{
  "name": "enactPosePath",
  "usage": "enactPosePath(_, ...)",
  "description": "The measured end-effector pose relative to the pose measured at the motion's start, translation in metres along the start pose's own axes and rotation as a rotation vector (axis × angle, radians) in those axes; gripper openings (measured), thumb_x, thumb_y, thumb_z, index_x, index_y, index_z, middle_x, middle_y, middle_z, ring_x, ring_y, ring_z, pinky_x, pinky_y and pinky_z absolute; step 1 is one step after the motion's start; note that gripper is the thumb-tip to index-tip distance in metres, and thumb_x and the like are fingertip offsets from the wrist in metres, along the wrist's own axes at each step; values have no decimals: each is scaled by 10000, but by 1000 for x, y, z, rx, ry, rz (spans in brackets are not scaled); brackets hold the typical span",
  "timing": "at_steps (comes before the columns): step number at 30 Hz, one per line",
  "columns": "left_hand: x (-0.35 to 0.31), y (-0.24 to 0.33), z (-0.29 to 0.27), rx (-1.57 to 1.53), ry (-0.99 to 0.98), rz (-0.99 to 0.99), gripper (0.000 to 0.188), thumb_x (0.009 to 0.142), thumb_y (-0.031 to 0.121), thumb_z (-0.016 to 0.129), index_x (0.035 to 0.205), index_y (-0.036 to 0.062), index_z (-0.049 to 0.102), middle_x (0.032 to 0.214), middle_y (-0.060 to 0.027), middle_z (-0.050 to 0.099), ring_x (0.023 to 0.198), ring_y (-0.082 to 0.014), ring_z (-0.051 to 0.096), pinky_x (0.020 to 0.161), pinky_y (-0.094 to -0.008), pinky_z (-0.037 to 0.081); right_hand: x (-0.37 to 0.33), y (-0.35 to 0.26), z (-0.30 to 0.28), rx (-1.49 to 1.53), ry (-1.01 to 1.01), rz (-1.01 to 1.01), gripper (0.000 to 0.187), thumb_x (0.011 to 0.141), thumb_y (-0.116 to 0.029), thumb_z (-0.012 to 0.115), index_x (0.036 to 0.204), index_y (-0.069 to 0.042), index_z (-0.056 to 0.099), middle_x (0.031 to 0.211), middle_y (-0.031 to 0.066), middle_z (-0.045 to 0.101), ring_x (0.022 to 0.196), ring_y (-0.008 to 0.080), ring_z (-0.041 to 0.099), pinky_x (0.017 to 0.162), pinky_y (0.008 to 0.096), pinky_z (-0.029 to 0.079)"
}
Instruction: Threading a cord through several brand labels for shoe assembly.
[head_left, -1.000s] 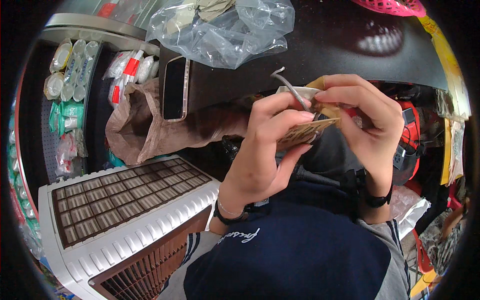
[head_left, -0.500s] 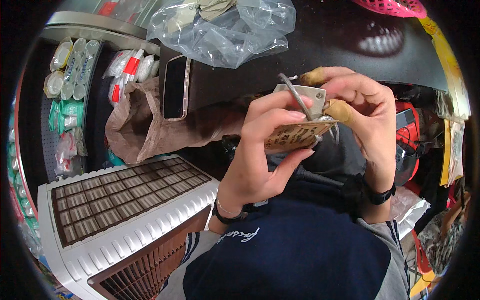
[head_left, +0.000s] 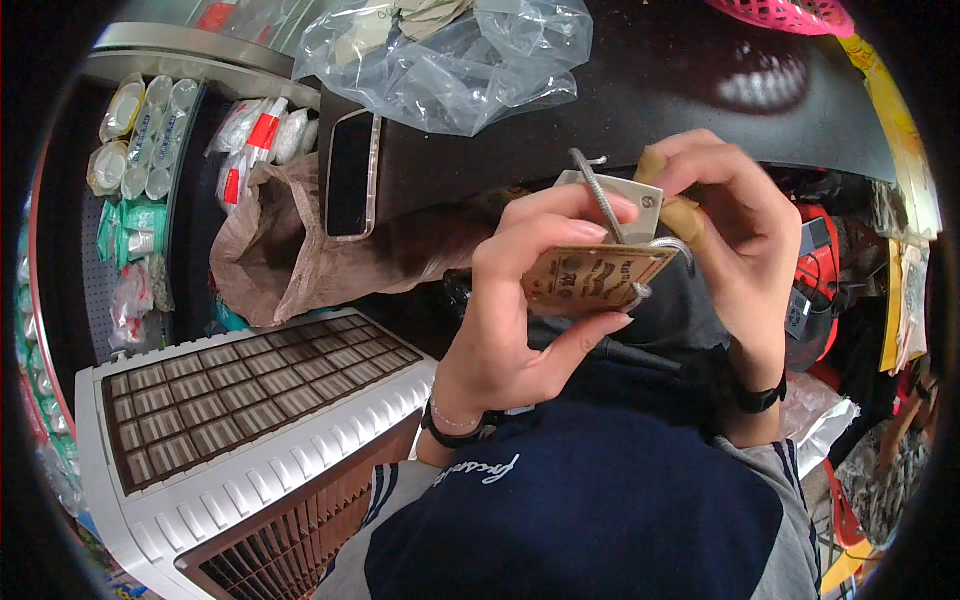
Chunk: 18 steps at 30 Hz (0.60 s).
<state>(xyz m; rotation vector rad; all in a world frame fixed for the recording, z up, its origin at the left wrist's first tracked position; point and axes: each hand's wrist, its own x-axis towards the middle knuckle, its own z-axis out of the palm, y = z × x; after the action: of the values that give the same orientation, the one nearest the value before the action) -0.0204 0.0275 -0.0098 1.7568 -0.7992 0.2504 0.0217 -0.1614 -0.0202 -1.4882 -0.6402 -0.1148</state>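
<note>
My left hand (head_left: 500, 330) is closed around brown printed cardboard tags (head_left: 590, 280), with the thumb below and the fingers over the top. A paler tag (head_left: 648, 210) with a small hole stands behind the brown front one. A grey cord (head_left: 600, 200) loops over the tags; one end sticks up above my left fingers, and a curl hangs at the right edge. My right hand (head_left: 750, 230) is curled at the tags' upper right corner, with tan covers on thumb and index finger. What lies between those fingertips is hidden.
A dark table (head_left: 660, 90) holds a phone (head_left: 350, 175) and a clear plastic bag (head_left: 450, 70) with tags inside. Left of me are an open brown bag (head_left: 280, 245), a white appliance with a grille (head_left: 250, 480) and shelves of packaged goods. A pink basket (head_left: 790, 12) sits at the far right.
My right hand has shifted slightly right and its fingers have drawn closer together. The tags have tilted, showing more of the brown front, and the cord curl has moved right.
</note>
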Motion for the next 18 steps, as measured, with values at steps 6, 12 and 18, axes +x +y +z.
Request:
enactPosePath(6,0,0,1,-10,-33,-6,762,655,-87,752,1242,55,286,1206,-264,450,1101,-267,512,875,-333,487,-1,-2,11,278,160,37,307,810,-10,651,907,-67,365,934,122,572,817,128,522,747,242,426)
enactPosePath(12,1,2,3,-60,-33,15,764,651,-113,737,1245,51,285,1205,-260,450,1086,-265,522,871,-333,498,-1,-1,18,609,191,134,363,801,-42,678,852,-108,325,883,96,574,778,109,526,696,215,422)
enactPosePath(18,-2,-2,4,-7,5,-57,720,667,-114,719,1241,32,309,1206,-255,450,1086,-265,526,877,-337,490,-4,-7,15,340,233,94,267,812,-8,649,903,-51,402,927,128,608,822,148,581,740,247,459)
